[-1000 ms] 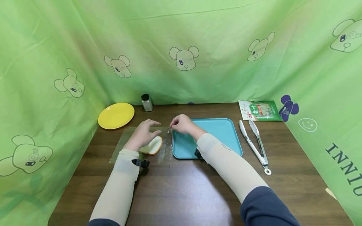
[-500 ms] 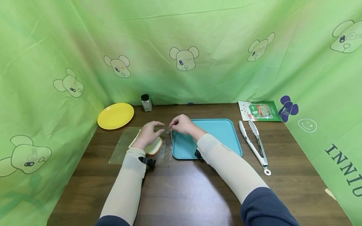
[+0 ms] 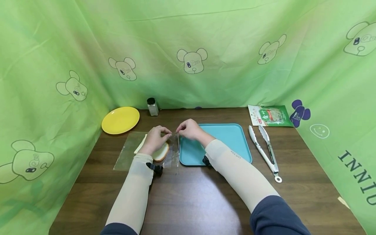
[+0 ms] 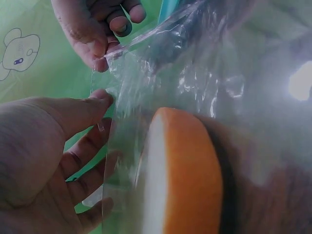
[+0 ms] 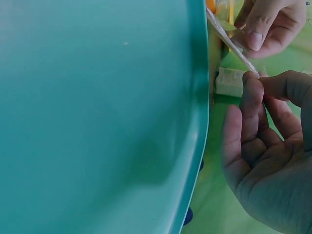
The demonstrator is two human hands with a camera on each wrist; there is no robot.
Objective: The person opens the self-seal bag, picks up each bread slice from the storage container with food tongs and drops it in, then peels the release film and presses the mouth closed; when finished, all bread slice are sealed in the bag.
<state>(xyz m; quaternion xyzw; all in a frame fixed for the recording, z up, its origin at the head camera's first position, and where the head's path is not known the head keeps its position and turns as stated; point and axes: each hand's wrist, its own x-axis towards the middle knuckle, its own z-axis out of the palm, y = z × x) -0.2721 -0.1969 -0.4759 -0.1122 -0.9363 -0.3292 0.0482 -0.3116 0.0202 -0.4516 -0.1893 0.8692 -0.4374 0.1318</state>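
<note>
A clear plastic bag [image 3: 127, 156] lies left of centre on the table, with a slice of bread [image 3: 162, 153] with a brown crust seen through its film. My right hand [image 3: 189, 129] pinches the bag's upper right corner between thumb and forefinger, above the left edge of the blue tray [image 3: 227, 143]. Over the bread, my left hand [image 3: 155, 139] has its thumb and forefinger closed in on the bag's edge near that corner. In the left wrist view the film [image 4: 126, 92] passes by those fingertips, and the bread [image 4: 192, 170] shows its crust side. My left hand hides part of the slice.
White-and-grey tongs [image 3: 265, 150] lie spread right of the tray, below a green-and-white packet [image 3: 270, 115]. A yellow plate [image 3: 120, 120] and a black-capped jar [image 3: 152, 107] stand at the back left. Green cloth [image 3: 188, 85] hangs round the table [image 3: 188, 202].
My left hand has moved right over the bread toward the bag's edge, and its thumb and fingers have drawn together. My right hand has stayed pinching the corner.
</note>
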